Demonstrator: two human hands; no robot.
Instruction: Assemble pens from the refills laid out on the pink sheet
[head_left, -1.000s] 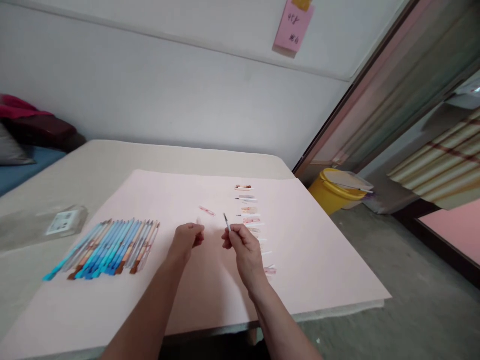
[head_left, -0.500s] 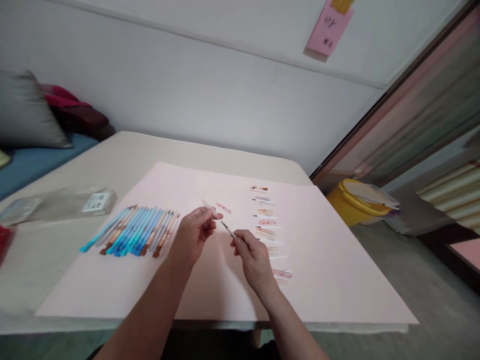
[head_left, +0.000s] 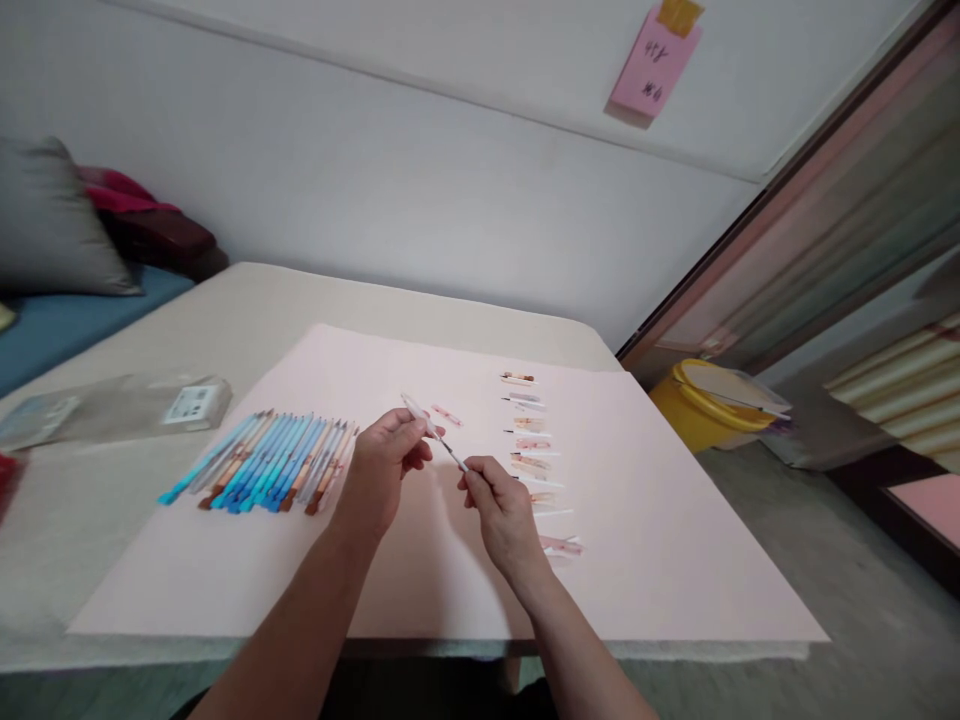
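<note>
My left hand [head_left: 390, 446] pinches a pale pen barrel [head_left: 411, 405] whose far end points up and away. In my right hand [head_left: 491, 495] is a thin pen refill [head_left: 454, 456], gripped between thumb and fingers. The refill's dark tip meets the barrel's near end; whether it is inside is too small to tell. Just beyond my left hand lies a pink pen part [head_left: 446, 415] on the pink sheet [head_left: 660, 560]. To the left lies a row of blue, brown and clear pens [head_left: 274, 465]. Loose refills and pen barrels [head_left: 531, 462] form a column right of my hands.
A clear plastic bag [head_left: 135, 410] with a label lies at the table's left. A yellow bucket [head_left: 694, 410] stands on the floor to the right. A pink note [head_left: 654, 65] hangs on the wall, and a grey cushion [head_left: 60, 225] sits at far left.
The refill in my right hand has moved up and left, closing the gap to the barrel. My left hand has stayed nearly in place.
</note>
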